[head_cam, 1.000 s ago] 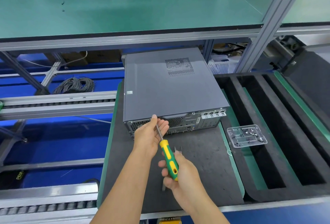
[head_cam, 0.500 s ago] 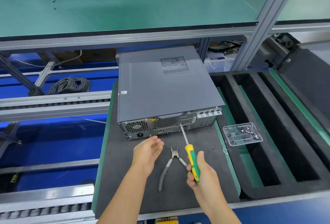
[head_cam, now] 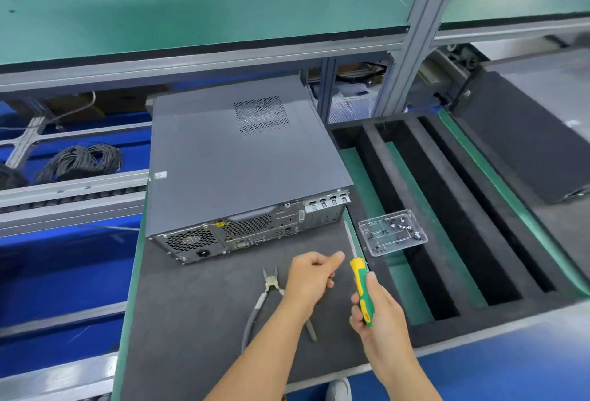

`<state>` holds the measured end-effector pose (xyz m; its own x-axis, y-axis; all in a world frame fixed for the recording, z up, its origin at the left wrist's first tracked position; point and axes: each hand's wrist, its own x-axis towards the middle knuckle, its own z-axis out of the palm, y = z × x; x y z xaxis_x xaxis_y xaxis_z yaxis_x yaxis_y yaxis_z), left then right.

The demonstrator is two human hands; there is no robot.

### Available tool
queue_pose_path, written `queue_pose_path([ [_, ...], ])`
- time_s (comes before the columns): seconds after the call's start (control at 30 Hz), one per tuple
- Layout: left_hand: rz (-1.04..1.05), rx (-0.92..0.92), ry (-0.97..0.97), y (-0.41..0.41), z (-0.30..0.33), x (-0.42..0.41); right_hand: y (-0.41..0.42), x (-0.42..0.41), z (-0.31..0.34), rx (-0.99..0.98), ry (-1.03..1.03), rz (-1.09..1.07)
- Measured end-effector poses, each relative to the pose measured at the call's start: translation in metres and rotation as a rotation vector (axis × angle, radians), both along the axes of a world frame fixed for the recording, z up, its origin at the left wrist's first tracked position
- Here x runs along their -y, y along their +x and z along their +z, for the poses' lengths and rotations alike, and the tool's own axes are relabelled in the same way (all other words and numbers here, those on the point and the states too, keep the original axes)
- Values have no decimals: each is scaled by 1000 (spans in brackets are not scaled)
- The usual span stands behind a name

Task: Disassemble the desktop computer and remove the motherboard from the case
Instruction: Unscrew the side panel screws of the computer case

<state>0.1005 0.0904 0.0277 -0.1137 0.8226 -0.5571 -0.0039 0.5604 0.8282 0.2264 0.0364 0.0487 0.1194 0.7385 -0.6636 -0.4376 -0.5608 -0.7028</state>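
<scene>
Grey steel desktop computer case (head_cam: 242, 158) lies flat on the dark foam work mat (head_cam: 198, 321), rear panel toward the person, cover closed. So the motherboard is presumably inside, unseen.

Change: a second ago the left hand steadied the yellow-and-green-handled screwdriver (head_cam: 360, 285) at the rear panel. Both hands have since pulled back and swung rightward, off the case. Left hand (head_cam: 311, 276) now hovers over the mat with fingers curled in and thumb extended; it may pinch a small screw, but nothing is resolvable, so cannot tell. Right hand (head_cam: 378, 308) wraps the screwdriver handle, shaft pointing up toward the clear plastic parts tray (head_cam: 392, 236) beside the mat.

Judgement: probably one rear cover screw is out and heading for the tray; task is early, cover not yet off.

Grey-handled side cutters (head_cam: 271, 298) lie on the mat, partly hidden under the left forearm.

Hard to make out: tray contents are small dark bits, probably screws. Screwdriver tip is blurred against the mat edge. Remaining rear screws cannot be counted.
</scene>
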Motion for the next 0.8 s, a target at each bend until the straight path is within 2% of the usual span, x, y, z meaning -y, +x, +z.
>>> queue_pose_path([
  [0.2,-103,-23,53,52,9,-42,34,-12,1,35,15,-32],
  [0.3,-175,48,34,70,13,-57,47,-18,-1,78,37,-34],
  [0.43,-165,199,13,80,11,-62,59,-22,-3,170,87,-1],
  [0.63,135,493,108,75,13,-61,61,-31,-2,321,175,141],
  [0.8,274,563,200,59,27,-63,55,-35,8,355,281,254],
])
